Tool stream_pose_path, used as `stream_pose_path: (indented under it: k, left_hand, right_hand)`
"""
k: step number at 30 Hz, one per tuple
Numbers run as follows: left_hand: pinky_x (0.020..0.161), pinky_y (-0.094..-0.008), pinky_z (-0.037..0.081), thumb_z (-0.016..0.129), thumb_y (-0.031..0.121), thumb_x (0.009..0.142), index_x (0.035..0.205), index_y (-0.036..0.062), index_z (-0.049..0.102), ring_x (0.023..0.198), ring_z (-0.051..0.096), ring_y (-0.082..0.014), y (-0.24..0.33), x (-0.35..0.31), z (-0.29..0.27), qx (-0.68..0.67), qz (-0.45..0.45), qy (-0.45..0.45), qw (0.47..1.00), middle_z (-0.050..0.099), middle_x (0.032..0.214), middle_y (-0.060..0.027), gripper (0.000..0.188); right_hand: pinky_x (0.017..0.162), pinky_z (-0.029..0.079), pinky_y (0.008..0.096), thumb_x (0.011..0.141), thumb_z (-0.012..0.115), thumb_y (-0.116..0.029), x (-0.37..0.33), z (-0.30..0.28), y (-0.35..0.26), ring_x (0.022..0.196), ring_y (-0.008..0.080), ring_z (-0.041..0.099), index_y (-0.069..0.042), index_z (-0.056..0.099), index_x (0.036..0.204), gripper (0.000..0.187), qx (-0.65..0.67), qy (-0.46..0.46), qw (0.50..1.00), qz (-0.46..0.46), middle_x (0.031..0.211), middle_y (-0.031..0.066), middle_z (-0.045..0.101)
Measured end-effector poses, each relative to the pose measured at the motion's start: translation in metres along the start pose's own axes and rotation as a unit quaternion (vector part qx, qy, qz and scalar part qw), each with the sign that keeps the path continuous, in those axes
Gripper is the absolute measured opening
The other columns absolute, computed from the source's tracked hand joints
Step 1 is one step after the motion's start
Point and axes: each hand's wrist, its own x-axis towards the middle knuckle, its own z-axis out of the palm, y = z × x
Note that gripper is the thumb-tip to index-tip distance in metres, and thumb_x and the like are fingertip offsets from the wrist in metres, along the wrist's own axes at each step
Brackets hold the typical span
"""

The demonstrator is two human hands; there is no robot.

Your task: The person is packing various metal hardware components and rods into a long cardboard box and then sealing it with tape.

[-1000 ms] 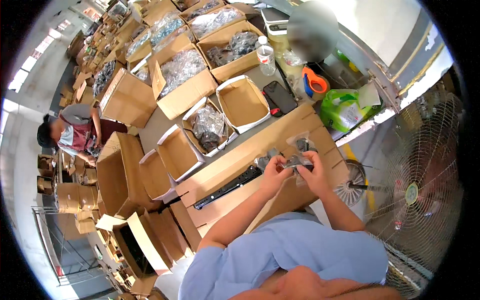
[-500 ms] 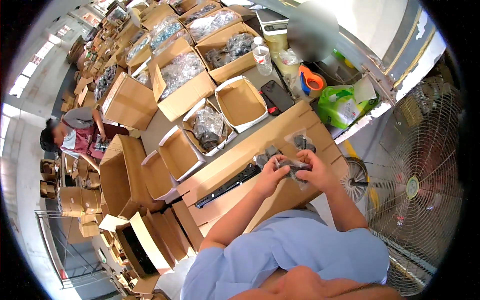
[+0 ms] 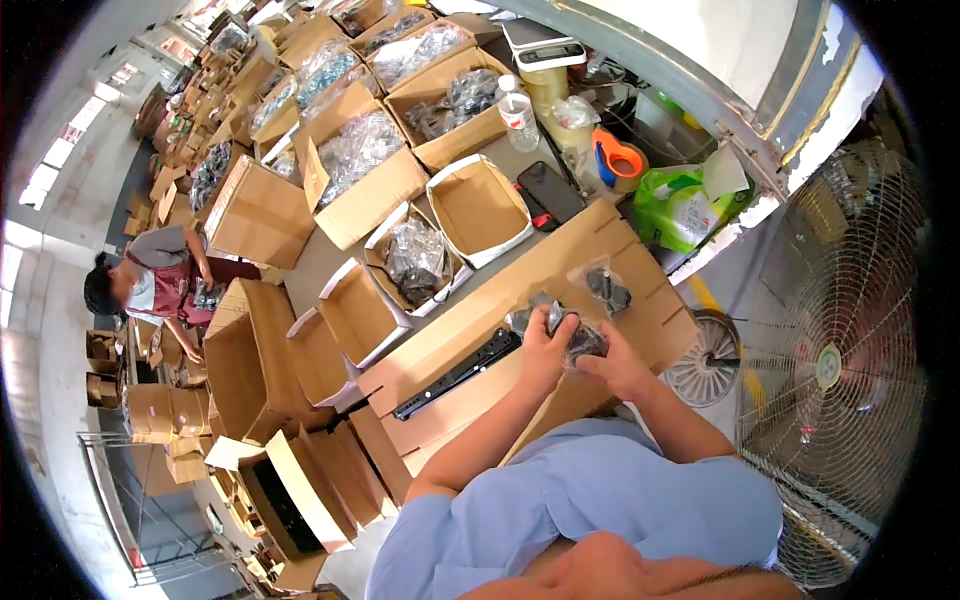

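Note:
Between my two hands is a clear plastic bag of dark parts (image 3: 586,343), just above the flat cardboard. My left hand (image 3: 546,347) has its fingers closed on the bag's left side. My right hand (image 3: 612,362) pinches its lower right edge. Beyond them on the cardboard lies another clear bag with black parts (image 3: 608,290). More bagged grey parts (image 3: 530,309) sit right by my left fingers, partly hidden. Left of my hands, long black metal rails (image 3: 458,374) rest on the cardboard (image 3: 440,433). What the parts are exactly cannot be made out.
Open small boxes (image 3: 480,208) and larger cartons of bagged parts (image 3: 362,150) line the table's far side. A phone (image 3: 550,192), bottle (image 3: 518,118), orange tape dispenser (image 3: 620,158) and green bag (image 3: 680,208) stand far right. A large fan (image 3: 828,366) is at right; a co-worker (image 3: 165,275) at left.
My right hand has moved down and toward me, off the far bag's edge. My left hand has shifted slightly right, its fingers now over the bag. The held bag looks more bunched up.

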Motion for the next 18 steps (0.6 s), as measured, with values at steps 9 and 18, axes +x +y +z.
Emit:
stream_pose_path:
  k: [9,18]
  left_hand:
    - [0.067,-0.0238,0.042,0.059,0.019,0.090,0.098,0.0011,0.053,0.077,0.047,-0.0070,-0.024,0.008,-0.014,-0.016,-0.095,-0.098,0.990,0.053,0.085,-0.0005,0.020]
    - [0.072,-0.0255,0.045,0.060,0.020,0.090,0.111,0.0050,0.040,0.084,0.052,-0.0117,-0.001,-0.008,-0.006,0.113,-0.009,-0.103,0.988,0.053,0.095,-0.0056,0.033]
  right_hand:
    - [0.076,0.046,0.0276,0.072,0.072,-0.009,0.000,-0.022,-0.017,0.089,0.0137,0.055,-0.002,0.051,0.115,0.049,-0.031,-0.046,0.998,0.024,0.098,0.0030,0.056]
    - [0.077,0.045,0.0263,0.079,0.064,-0.010,0.006,-0.020,-0.008,0.095,0.0131,0.051,-0.005,0.044,0.120,0.047,0.005,0.042,0.995,-0.090,0.104,0.0056,0.050]
